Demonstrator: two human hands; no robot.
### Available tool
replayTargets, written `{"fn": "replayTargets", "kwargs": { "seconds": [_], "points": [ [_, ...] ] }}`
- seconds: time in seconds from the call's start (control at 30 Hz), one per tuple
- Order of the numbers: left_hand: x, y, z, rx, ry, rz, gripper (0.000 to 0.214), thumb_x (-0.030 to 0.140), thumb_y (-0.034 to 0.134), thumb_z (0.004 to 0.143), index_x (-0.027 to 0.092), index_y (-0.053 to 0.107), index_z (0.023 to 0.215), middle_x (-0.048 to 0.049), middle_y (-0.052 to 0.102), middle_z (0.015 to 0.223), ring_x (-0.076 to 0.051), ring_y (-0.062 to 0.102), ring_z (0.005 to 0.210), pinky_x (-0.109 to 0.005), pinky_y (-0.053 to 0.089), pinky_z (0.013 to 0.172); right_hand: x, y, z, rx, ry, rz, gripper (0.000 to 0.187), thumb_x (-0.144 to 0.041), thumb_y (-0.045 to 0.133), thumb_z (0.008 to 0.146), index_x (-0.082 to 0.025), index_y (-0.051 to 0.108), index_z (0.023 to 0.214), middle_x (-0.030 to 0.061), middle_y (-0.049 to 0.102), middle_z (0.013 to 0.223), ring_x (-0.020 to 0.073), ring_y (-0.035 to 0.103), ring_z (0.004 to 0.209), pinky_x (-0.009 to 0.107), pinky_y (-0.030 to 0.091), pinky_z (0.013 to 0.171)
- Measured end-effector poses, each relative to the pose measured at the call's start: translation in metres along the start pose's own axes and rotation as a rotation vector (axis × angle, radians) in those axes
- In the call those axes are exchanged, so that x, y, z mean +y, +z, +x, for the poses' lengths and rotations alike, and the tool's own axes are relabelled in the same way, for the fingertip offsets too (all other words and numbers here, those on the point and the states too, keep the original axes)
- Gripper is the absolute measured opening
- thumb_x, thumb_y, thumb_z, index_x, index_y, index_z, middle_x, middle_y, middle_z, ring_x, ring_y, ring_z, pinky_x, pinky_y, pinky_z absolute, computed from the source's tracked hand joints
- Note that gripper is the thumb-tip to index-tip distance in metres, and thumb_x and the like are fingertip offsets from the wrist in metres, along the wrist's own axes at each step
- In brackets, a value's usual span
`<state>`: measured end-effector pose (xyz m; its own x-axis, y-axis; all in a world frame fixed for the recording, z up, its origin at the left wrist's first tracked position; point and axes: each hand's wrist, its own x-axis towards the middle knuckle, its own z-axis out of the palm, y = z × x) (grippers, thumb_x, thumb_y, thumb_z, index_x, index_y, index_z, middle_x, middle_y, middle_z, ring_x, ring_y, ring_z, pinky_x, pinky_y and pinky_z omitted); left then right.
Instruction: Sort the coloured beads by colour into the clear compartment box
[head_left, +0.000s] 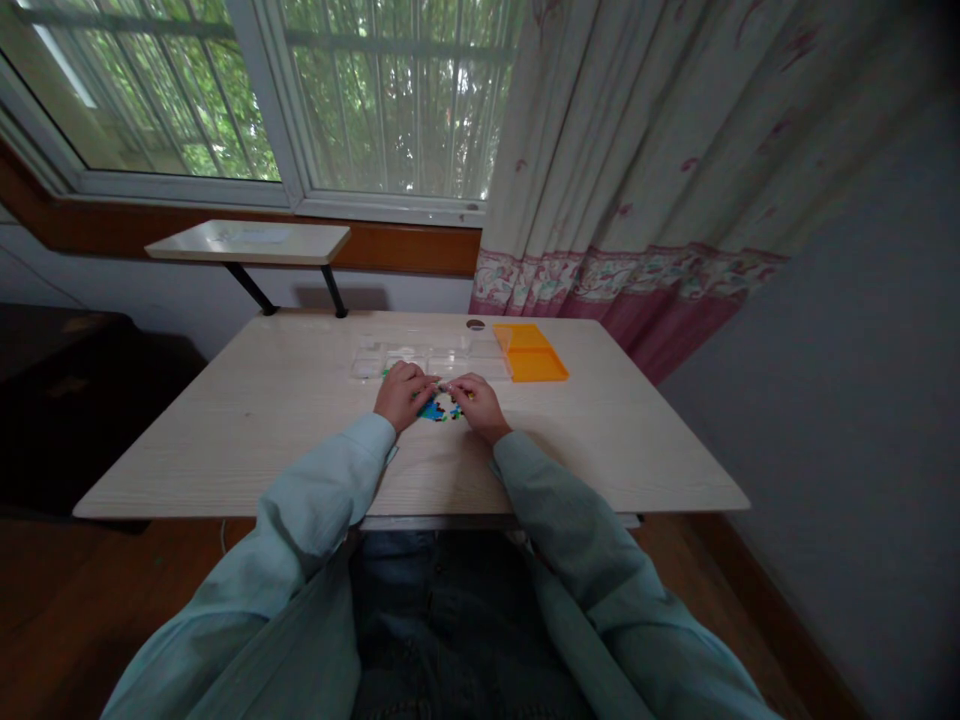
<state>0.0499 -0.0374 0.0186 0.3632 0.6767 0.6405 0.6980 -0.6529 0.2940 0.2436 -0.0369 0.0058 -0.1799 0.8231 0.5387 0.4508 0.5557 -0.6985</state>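
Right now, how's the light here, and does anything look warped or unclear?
Head view: the window is brightest, while the dark object at left is nearly black; also in the head view, the sleeves look stretched toward the lower corners, the upper right corner darkens, and the colourful pieces by the left hand and right hand are too small to tell apart.

Fingers (421, 384) at small coloured pieces (433, 410) — pale desk (600, 450) beneath.

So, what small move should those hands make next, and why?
Perhaps ease the right hand slightly aside: it and the left hand crowd close around the small colourful pieces, limiting the view, so a wider gap might help.
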Motion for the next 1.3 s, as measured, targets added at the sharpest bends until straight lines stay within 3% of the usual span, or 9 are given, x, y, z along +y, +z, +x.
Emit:
{"fn": "replayTargets", "kwargs": {
  "seconds": [0.2, 0.37, 0.6, 0.7, 0.87, 1.1, 1.3],
  "points": [
    [-0.032, -0.014, -0.001, 0.188, -0.276, 0.040, 0.026, 0.042, 0.054, 0.086, 0.024, 0.071, 0.093, -0.0055, 0.058, 0.084, -0.022, 0.051, 0.090, -0.038, 0.039, 0.087, 0.001, -0.005, 0.000, 0.086, 0.067, -0.061, 0.026, -0.038, 0.053, 0.088, -0.022, 0.072, 0.083, 0.0041, 0.067, 0.081, 0.0174, 0.060, 0.084, 0.032, 0.045, 0.082],
    [-0.048, -0.017, -0.004, 0.298, -0.400, 0.048, 0.023, 0.041, 0.058, 0.083, 0.023, 0.071, 0.088, -0.0049, 0.055, 0.082, -0.021, 0.051, 0.087, -0.039, 0.040, 0.086, 0.001, -0.008, -0.001, 0.081, 0.027, -0.127, 0.022, -0.035, 0.055, 0.087, -0.021, 0.072, 0.083, 0.0039, 0.067, 0.080, 0.0175, 0.059, 0.084, 0.032, 0.043, 0.083],
    [-0.047, -0.013, -0.004, 0.286, -0.422, 0.034, 0.020, 0.040, 0.059, 0.082, 0.024, 0.072, 0.085, -0.0052, 0.055, 0.079, -0.021, 0.051, 0.086, -0.041, 0.042, 0.085, -0.002, -0.006, -0.002, -0.022, -0.058, -0.191, 0.016, -0.033, 0.061, 0.084, -0.021, 0.072, 0.081, 0.0032, 0.066, 0.080, 0.0172, 0.057, 0.084, 0.031, 0.040, 0.083],
    [-0.047, -0.014, -0.004, 0.300, -0.414, 0.040, 0.020, 0.040, 0.059, 0.083, 0.025, 0.072, 0.084, -0.0050, 0.056, 0.079, -0.021, 0.052, 0.086, -0.042, 0.043, 0.085, -0.004, -0.005, -0.003, -0.158, -0.158, -0.212, 0.015, -0.037, 0.065, 0.081, -0.024, 0.073, 0.083, 0.0029, 0.066, 0.084, 0.0173, 0.055, 0.088, 0.031, 0.039, 0.085],
    [-0.047, -0.012, -0.005, 0.307, -0.378, 0.040, 0.018, 0.039, 0.059, 0.083, 0.026, 0.071, 0.085, -0.0045, 0.056, 0.078, -0.021, 0.054, 0.085, -0.041, 0.043, 0.085, -0.009, -0.008, -0.009, -0.342, -0.270, -0.323, 0.042, -0.056, 0.072, 0.068, -0.030, 0.070, 0.101, 0.0046, 0.063, 0.103, 0.0225, 0.050, 0.103, 0.036, 0.035, 0.091],
    [-0.047, -0.011, -0.005, 0.291, -0.372, 0.020, 0.019, 0.038, 0.059, 0.083, 0.024, 0.072, 0.087, -0.0052, 0.056, 0.079, -0.021, 0.053, 0.087, -0.041, 0.043, 0.085, -0.016, -0.006, -0.013, -0.270, -0.227, -0.481, 0.071, -0.064, 0.063, 0.071, -0.027, 0.051, 0.131, 0.0117, 0.052, 0.125, 0.0287, 0.040, 0.119, 0.042, 0.026, 0.102],
    [-0.045, -0.012, -0.005, 0.295, -0.372, 0.030, 0.021, 0.039, 0.059, 0.083, 0.024, 0.073, 0.086, -0.0051, 0.055, 0.077, -0.021, 0.053, 0.083, -0.040, 0.044, 0.084, -0.010, -0.008, -0.006, -0.221, -0.180, -0.556, 0.065, -0.061, 0.061, 0.075, -0.024, 0.053, 0.128, 0.0125, 0.054, 0.120, 0.0289, 0.040, 0.117, 0.042, 0.026, 0.101]
  ]
}}
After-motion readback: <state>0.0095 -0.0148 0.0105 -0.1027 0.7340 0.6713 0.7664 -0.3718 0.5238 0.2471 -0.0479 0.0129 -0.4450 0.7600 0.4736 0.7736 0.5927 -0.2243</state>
